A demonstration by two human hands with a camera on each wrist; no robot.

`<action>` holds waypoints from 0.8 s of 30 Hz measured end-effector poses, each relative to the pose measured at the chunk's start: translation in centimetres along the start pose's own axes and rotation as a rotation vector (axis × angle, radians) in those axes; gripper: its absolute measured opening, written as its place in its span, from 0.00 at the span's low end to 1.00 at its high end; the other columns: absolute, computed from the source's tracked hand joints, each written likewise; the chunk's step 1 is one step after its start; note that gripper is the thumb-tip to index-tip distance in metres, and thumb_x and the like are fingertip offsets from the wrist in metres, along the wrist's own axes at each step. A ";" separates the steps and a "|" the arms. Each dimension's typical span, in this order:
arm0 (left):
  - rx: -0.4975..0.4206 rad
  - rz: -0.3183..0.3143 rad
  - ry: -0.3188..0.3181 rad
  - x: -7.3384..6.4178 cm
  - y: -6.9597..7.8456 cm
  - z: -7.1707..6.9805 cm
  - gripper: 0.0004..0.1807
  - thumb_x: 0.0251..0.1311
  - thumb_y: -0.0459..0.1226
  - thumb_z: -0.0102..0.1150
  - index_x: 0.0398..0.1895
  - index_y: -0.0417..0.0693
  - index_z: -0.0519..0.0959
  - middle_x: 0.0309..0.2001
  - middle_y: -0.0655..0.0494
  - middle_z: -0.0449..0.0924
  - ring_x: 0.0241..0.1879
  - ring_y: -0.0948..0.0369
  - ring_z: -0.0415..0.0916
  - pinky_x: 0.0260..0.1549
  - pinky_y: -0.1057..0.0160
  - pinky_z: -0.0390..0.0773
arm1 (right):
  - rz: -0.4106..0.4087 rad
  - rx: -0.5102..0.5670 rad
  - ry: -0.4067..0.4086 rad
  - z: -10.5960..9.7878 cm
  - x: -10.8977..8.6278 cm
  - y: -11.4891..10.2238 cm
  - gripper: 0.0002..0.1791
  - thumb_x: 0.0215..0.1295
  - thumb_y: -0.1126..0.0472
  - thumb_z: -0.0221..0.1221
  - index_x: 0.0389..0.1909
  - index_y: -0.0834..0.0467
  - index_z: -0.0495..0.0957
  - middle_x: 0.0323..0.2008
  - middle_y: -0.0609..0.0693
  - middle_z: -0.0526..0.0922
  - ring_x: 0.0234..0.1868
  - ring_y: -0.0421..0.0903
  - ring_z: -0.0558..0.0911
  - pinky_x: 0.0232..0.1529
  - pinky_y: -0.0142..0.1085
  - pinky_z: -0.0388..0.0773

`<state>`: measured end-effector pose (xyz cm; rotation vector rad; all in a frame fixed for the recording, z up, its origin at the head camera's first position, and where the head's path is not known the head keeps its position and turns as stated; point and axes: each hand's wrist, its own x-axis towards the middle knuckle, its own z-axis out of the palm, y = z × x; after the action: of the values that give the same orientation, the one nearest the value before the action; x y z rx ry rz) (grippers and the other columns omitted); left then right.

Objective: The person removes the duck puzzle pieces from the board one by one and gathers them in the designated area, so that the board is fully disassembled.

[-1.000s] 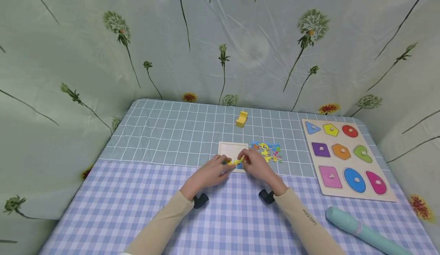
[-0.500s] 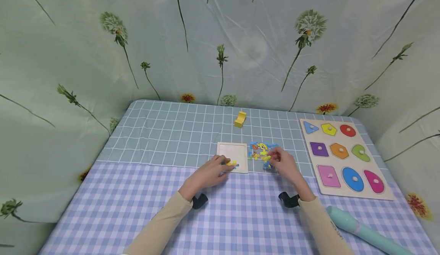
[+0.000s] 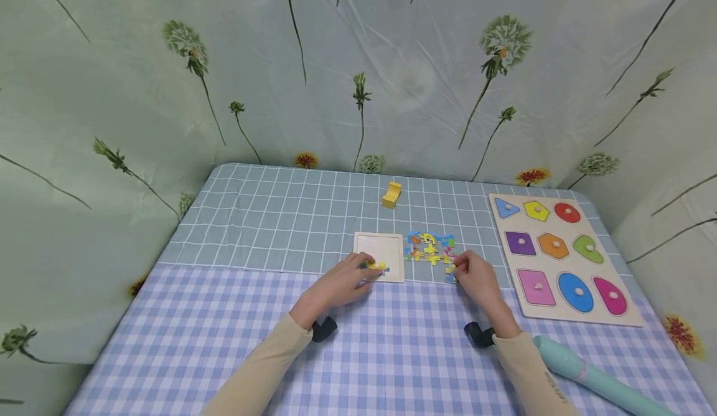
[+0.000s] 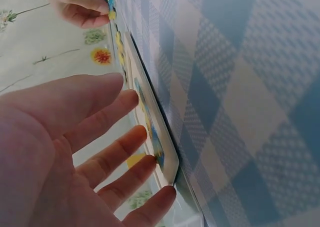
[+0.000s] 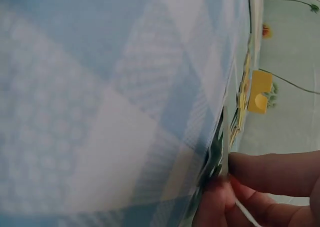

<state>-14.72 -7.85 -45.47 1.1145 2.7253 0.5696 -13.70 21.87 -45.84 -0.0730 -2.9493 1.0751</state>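
Note:
A small wooden puzzle tray (image 3: 381, 245) lies mid-table, with a few yellow and blue jigsaw pieces (image 3: 379, 268) along its near edge. My left hand (image 3: 342, 282) rests at the tray's near left corner; in the left wrist view its fingers are extended, with fingertips (image 4: 148, 162) against the tray and its pieces. Right of the loose pieces (image 3: 429, 241), my right hand (image 3: 478, 280) pinches a blue and yellow jigsaw piece (image 3: 450, 271) between thumb and fingers. The right wrist view shows that piece (image 5: 225, 142) edge-on, close to the cloth.
A yellow block with a curved notch (image 3: 391, 195) stands behind the tray. On the right lies a large knobbed shape board (image 3: 546, 260), with a teal stick-like object (image 3: 599, 382) in front of it. A floral curtain (image 3: 313, 61) hangs behind the table.
My right hand has left the tray and moved right to the loose pieces, where it has taken hold of a jigsaw piece and drawn it farther right. My left hand stays at the tray.

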 end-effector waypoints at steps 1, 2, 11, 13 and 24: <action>-0.004 0.006 0.005 -0.1 -0.1 0.0 0.20 0.66 0.37 0.57 0.60 0.47 0.77 0.58 0.46 0.70 0.55 0.51 0.67 0.52 0.52 0.72 | -0.009 -0.018 0.004 0.0 0.0 -0.1 0.05 0.55 0.75 0.57 0.34 0.70 0.74 0.26 0.56 0.74 0.28 0.50 0.72 0.29 0.38 0.68; -0.006 0.010 0.010 -0.2 -0.2 0.0 0.20 0.65 0.37 0.57 0.60 0.46 0.77 0.58 0.46 0.70 0.56 0.50 0.68 0.52 0.52 0.72 | -0.017 -0.035 0.008 0.0 0.0 -0.1 0.04 0.55 0.75 0.58 0.33 0.69 0.74 0.26 0.55 0.73 0.28 0.50 0.72 0.29 0.38 0.67; -0.028 0.011 0.019 -1.7 -1.8 -0.4 0.18 0.65 0.36 0.57 0.58 0.45 0.78 0.62 0.45 0.68 0.62 0.49 0.65 0.58 0.52 0.68 | -0.099 -0.003 0.014 0.7 0.5 -1.5 0.05 0.54 0.75 0.59 0.33 0.69 0.75 0.27 0.55 0.74 0.29 0.49 0.73 0.31 0.38 0.70; -0.045 0.016 0.017 -1.9 -1.9 -0.5 0.18 0.65 0.36 0.57 0.58 0.44 0.78 0.63 0.44 0.68 0.62 0.48 0.65 0.58 0.51 0.67 | -0.147 0.067 -0.022 1.3 0.7 -2.4 0.07 0.54 0.76 0.60 0.35 0.69 0.76 0.29 0.56 0.76 0.30 0.49 0.74 0.32 0.37 0.72; -0.065 0.023 0.025 -2.1 -2.0 -0.5 0.17 0.64 0.35 0.58 0.56 0.44 0.79 0.62 0.45 0.69 0.60 0.48 0.68 0.56 0.51 0.69 | -0.398 0.111 -0.267 6.0 1.5 -7.7 0.12 0.54 0.76 0.59 0.41 0.67 0.79 0.34 0.53 0.77 0.34 0.46 0.74 0.37 0.37 0.74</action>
<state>-14.61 -10.76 -45.81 1.1317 2.6977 0.6744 -15.68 12.18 -45.48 0.6761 -2.9201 1.2585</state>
